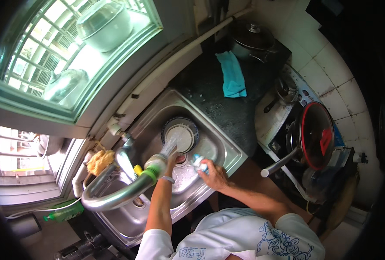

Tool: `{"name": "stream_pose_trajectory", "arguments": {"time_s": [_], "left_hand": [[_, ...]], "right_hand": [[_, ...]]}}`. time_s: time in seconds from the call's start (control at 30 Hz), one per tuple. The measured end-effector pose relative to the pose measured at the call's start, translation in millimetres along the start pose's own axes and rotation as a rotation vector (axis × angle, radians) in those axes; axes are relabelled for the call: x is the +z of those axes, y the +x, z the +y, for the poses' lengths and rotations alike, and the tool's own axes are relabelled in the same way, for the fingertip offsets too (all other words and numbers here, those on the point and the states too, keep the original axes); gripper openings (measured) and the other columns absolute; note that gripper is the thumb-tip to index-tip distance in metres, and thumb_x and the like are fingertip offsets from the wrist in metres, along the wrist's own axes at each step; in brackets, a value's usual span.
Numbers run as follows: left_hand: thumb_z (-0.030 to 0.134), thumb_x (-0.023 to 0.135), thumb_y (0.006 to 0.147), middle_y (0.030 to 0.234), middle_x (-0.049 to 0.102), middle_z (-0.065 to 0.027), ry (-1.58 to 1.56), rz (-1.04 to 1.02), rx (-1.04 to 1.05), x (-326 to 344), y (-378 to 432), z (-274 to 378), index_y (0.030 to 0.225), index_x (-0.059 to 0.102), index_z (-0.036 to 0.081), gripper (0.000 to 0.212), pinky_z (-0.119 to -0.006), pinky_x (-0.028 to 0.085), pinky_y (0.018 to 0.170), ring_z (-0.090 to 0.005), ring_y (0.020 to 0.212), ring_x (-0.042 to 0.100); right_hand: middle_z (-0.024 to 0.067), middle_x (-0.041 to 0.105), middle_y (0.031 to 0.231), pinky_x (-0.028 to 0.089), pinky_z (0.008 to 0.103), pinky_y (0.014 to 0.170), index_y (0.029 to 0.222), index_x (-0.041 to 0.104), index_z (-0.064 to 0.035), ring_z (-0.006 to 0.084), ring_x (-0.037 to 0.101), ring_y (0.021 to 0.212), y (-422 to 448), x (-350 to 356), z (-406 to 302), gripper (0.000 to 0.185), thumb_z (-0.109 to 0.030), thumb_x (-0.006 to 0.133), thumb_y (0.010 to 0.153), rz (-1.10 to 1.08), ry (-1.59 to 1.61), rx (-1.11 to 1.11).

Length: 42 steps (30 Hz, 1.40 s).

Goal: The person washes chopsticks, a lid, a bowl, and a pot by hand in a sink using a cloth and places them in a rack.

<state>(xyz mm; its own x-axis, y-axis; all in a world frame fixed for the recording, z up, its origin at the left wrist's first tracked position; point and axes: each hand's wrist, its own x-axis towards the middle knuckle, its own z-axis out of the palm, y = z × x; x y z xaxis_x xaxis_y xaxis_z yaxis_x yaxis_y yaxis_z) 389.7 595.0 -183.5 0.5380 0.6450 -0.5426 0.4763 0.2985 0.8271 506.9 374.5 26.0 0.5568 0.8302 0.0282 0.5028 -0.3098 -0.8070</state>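
My right hand (214, 176) grips a crumpled blue-and-white cloth or sponge (200, 163) above the near side of the stainless steel sink basin (208, 139). My left hand (171, 161) reaches in under the running faucet head (156, 163), beside the near rim of a white plate (182, 136). The faucet and spray hide most of its fingers, so its hold on the plate cannot be made out. Water falls onto the plate, which lies in a dark-rimmed bowl or dish (178, 121). A drain (180, 159) shows just below them.
The curved metal faucet pipe (121, 200) arches over the second basin (114, 221). A yellow sponge (100, 161) and a green bottle (64, 211) are at left. On the dark counter (208, 84) lie a turquoise cloth (233, 76) and a lidded pot (252, 39). A red-rimmed lidded pan (316, 136) occupies the stove.
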Motion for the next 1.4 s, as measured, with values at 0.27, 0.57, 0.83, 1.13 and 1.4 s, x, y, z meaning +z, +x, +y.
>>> {"name": "stream_pose_trajectory", "arguments": {"time_s": [0.27,0.57,0.83,1.13,1.4], "left_hand": [[0.012,0.046,0.081,0.107,0.052,-0.0172,-0.082,0.357,-0.349,41,-21,84,0.116,0.039,0.007,0.037,-0.037,0.055,0.049,-0.0317,0.073,0.06],[0.011,0.043,0.075,0.106,0.052,-0.0232,1.48,0.092,0.037,32,-34,128,0.103,0.053,0.002,0.031,-0.044,0.049,0.068,-0.038,0.094,0.051],[0.013,0.048,0.07,0.094,0.055,-0.0267,1.296,0.649,0.386,30,-11,62,0.095,0.055,-0.008,0.033,-0.044,0.046,0.071,-0.0379,0.085,0.054],[0.017,0.052,0.069,0.085,0.06,-0.02,1.282,0.212,0.414,38,-42,137,0.077,0.061,0.003,0.019,-0.042,0.046,0.067,-0.0377,0.076,0.057],[0.014,0.047,0.078,0.095,0.055,-0.0162,1.52,0.196,0.94,18,-11,94,0.095,0.054,0.003,0.021,-0.046,0.041,0.081,-0.035,0.089,0.052]], "right_hand": [[0.014,0.058,0.08,0.046,0.0377,0.059,0.098,0.045,-0.0051,0.0302,0.058,0.07,0,-8,12,0.031,-0.019,0.059,0.075,0.03,0.187,-0.097],[0.0149,0.058,0.074,0.047,0.0381,0.06,0.097,0.045,-0.005,0.0313,0.058,0.071,1,-9,9,0.03,-0.016,0.06,0.073,0.045,0.189,-0.128],[0.0142,0.057,0.072,0.047,0.0374,0.056,0.096,0.045,-0.0037,0.0301,0.058,0.065,0,-10,7,0.031,-0.014,0.061,0.072,0.113,0.127,-0.16],[0.0143,0.056,0.068,0.047,0.0371,0.053,0.095,0.045,-0.0034,0.0298,0.058,0.062,-1,-6,9,0.03,-0.015,0.061,0.073,0.129,0.077,-0.138],[0.0145,0.057,0.067,0.046,0.0372,0.052,0.094,0.045,-0.0033,0.0302,0.058,0.061,-3,-8,1,0.03,-0.015,0.062,0.072,0.095,0.083,-0.119]]}}
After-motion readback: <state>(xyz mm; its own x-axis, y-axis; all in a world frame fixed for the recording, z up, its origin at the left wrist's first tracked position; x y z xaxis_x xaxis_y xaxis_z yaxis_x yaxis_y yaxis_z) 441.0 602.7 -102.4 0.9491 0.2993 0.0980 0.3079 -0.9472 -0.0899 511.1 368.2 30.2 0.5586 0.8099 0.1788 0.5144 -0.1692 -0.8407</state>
